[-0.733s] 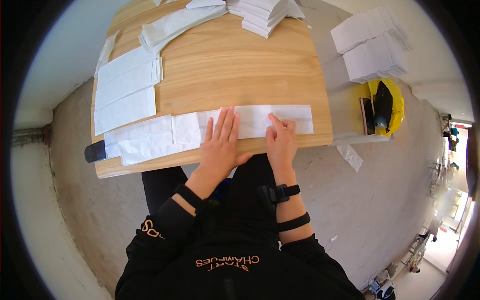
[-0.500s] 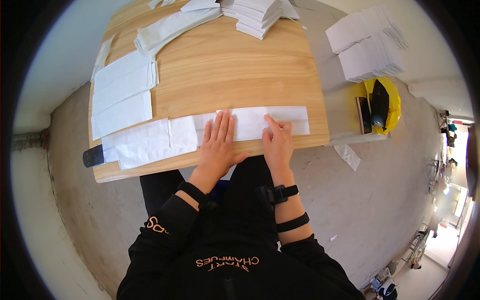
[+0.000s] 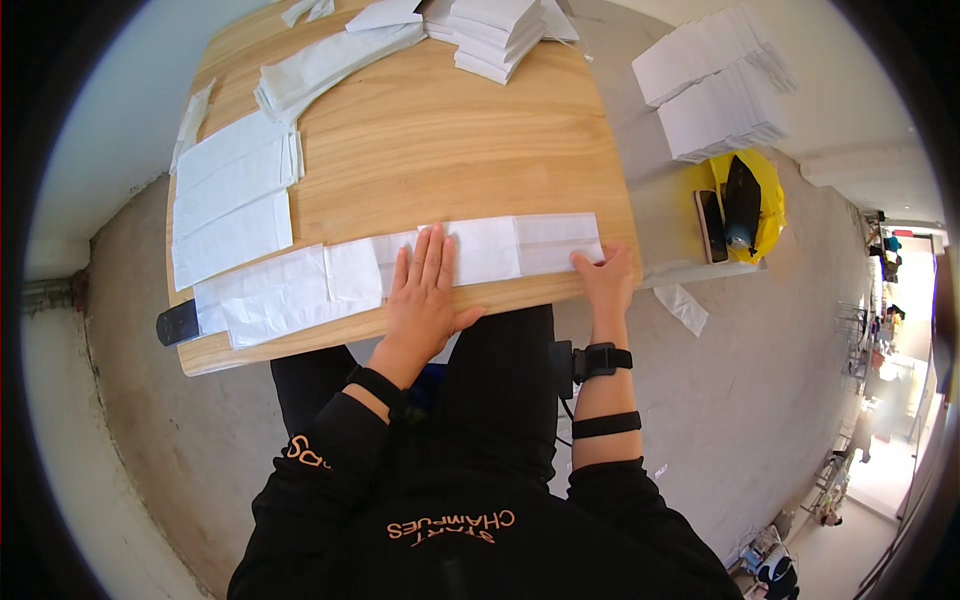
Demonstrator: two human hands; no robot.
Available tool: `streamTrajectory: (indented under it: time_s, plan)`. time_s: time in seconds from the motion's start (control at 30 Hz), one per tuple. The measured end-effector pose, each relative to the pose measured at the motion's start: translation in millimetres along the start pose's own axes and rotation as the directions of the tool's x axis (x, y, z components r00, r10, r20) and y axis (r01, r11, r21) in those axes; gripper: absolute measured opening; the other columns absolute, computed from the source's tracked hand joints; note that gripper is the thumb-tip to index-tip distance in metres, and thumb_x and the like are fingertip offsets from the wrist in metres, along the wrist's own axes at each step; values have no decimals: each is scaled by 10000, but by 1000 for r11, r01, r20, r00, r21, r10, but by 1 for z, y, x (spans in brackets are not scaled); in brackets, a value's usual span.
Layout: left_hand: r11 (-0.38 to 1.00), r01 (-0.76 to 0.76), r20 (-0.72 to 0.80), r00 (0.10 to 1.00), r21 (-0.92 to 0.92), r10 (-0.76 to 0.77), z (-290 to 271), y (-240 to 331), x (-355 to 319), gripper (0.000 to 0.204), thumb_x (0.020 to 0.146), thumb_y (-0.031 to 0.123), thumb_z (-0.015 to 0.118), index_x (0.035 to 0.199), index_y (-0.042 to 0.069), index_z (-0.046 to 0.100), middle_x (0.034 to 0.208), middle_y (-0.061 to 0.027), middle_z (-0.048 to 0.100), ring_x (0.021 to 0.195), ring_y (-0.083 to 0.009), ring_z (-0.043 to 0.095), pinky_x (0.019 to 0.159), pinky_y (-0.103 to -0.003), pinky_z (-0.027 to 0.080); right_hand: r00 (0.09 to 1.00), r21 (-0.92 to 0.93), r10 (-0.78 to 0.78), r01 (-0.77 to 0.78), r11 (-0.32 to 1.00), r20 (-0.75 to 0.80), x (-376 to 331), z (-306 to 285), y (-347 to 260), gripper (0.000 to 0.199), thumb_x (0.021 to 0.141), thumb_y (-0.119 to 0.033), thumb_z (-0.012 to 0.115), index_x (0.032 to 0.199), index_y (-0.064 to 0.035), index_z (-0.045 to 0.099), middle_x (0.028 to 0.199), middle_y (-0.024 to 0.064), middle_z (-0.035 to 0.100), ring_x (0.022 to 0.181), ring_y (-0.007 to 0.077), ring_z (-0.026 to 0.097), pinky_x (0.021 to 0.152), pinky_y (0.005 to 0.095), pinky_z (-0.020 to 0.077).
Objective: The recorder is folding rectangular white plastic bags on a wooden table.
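The left hand (image 3: 425,295) lies flat and open on the long white paper strip (image 3: 500,248) near the table (image 3: 450,150) edge, the right hand (image 3: 605,278) seems to pinch its end, so smoothing looks underway, and folding needs careful lining up.

Bare wood mid-table, clutter around the rim

Open table (image 3: 440,150) centre; paper stacks (image 3: 495,30) at 12 o'clock, flat sheets (image 3: 230,195) at 9 o'clock block passage.

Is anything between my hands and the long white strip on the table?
Nothing visible. The left hand lies flat on the white strip, and the right hand touches its right end near the table edge.
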State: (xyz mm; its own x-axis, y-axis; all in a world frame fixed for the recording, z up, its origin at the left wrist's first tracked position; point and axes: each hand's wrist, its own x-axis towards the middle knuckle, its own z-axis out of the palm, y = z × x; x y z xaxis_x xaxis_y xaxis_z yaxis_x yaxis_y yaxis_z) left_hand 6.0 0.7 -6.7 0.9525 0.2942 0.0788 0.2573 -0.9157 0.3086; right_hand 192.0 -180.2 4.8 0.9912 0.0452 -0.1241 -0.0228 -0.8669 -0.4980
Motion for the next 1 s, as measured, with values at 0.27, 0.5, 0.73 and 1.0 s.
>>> streamTrajectory:
  time_s: [0.27, 0.5, 0.73, 1.0]
  plan:
    - [1000, -4, -6, 1000, -4, 4, 1, 0, -1, 1002, 791, 563, 647, 1465, -53, 233, 1547, -219, 211, 1449, -345, 179, 1151, -503, 176, 989, 606, 16, -103, 789, 147, 3, 9, 20, 267, 769, -217, 761, 931, -18, 690, 841, 68, 623, 817, 165, 609, 740, 279, 485]
    - [995, 22, -42, 999, -99, -26, -10, 1, 2, 910, 849, 494, 624, 1487, -10, 216, 1511, -206, 282, 1405, -348, 267, 1131, -483, 230, 893, 438, -384, 450, 778, -236, -64, -4, -46, 148, 787, -81, 731, 899, -19, 656, 958, 105, 582, 897, 221, 580, 754, 317, 473]
    - [-228, 334, 388, 885, -915, -258, -45, 11, 13, 576, 1016, 370, 440, 1469, 37, 314, 1379, -87, 460, 1242, -188, 438, 1041, -340, 360, 741, 400, -633, 662, 633, -224, -92, 33, -70, 174, 721, -56, 741, 866, -97, 652, 928, 70, 572, 900, 274, 567, 756, 367, 453]
    - [31, 436, 398, 847, -900, -352, -35, -5, 7, 468, 996, 353, 499, 1317, 14, 537, 1279, -59, 545, 1139, -146, 480, 990, -293, 374, 641, 440, -761, 715, 544, -100, -86, 36, -66, 179, 751, -93, 732, 911, -97, 651, 922, 74, 568, 901, 290, 560, 781, 380, 448]
